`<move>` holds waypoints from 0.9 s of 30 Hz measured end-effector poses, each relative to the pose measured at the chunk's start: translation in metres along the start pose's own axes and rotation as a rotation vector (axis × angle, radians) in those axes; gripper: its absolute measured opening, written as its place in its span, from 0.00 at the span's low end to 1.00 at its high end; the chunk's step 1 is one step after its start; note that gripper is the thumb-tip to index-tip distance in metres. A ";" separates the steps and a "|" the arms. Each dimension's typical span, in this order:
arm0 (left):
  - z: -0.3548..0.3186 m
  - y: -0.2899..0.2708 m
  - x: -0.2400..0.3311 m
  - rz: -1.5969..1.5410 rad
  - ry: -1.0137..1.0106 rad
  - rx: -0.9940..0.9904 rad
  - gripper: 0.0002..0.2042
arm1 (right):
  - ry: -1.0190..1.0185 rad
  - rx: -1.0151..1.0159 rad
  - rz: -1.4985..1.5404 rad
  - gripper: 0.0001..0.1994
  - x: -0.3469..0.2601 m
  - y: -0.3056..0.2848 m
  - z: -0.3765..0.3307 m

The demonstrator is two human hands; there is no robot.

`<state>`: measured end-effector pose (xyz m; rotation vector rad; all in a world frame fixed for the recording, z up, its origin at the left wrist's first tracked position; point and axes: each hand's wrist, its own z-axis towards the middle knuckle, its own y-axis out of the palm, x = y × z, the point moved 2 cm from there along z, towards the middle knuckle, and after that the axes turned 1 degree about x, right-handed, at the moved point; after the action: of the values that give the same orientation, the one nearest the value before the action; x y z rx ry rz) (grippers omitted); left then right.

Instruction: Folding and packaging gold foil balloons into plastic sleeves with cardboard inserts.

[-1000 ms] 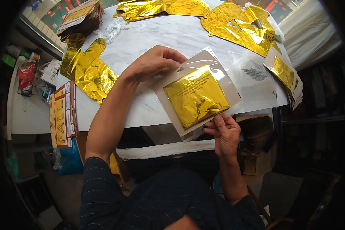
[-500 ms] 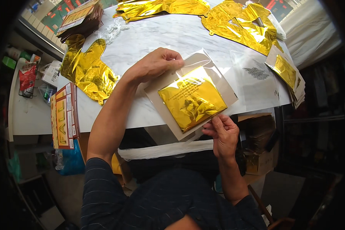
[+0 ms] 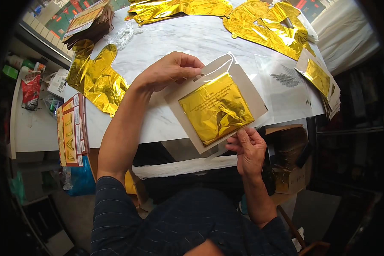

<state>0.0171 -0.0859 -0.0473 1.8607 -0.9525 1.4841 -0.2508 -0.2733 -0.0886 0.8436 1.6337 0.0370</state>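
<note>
Between my hands hangs a clear plastic bag (image 3: 260, 104) holding a pale card (image 3: 185, 123) and a folded gold foil balloon (image 3: 217, 109), tilted over the table's near edge. Dark print runs across the bag's face. My left hand (image 3: 173, 70) pinches the bag's upper left edge, thumb and forefinger together. At its lower edge, my right hand (image 3: 248, 147) grips it between thumb and fingers. The bag's open-looking top flap (image 3: 229, 59) sticks up and shines. To the right, another clear bag (image 3: 281, 91) with print lies flat on the white marbled table (image 3: 166, 40).
Flat gold foil balloons (image 3: 96, 81) lie at the left, with more gold foil (image 3: 269, 30) along the back. Printed cards are stacked (image 3: 87, 23) at the far left and hang (image 3: 72, 130) at the near left edge. Packed gold pieces (image 3: 320, 81) pile at right. White string (image 3: 126, 34) lies behind.
The bag with the card and foil has shifted slightly right and turned a little. Its top flap has folded into a different shape. Both hands keep their hold.
</note>
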 end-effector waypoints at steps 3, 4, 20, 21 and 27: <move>-0.001 0.007 0.002 -0.060 0.025 0.022 0.18 | 0.003 0.018 -0.023 0.06 0.002 0.003 0.000; -0.001 0.009 0.003 -0.094 0.030 0.032 0.18 | 0.007 0.037 -0.027 0.07 0.002 0.003 0.000; -0.035 0.069 0.044 1.234 0.451 0.506 0.27 | 0.161 -0.046 -0.111 0.17 -0.002 0.020 -0.011; -0.046 0.086 0.050 1.128 0.429 0.383 0.28 | 0.178 -0.049 -0.100 0.17 -0.003 0.019 -0.011; -0.069 0.136 0.021 1.095 0.524 0.215 0.22 | 0.234 -0.162 -0.201 0.16 0.002 0.013 -0.012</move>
<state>-0.1298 -0.1147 -0.0119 0.8902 -1.6770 2.5900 -0.2544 -0.2580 -0.0808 0.5645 1.9006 0.1297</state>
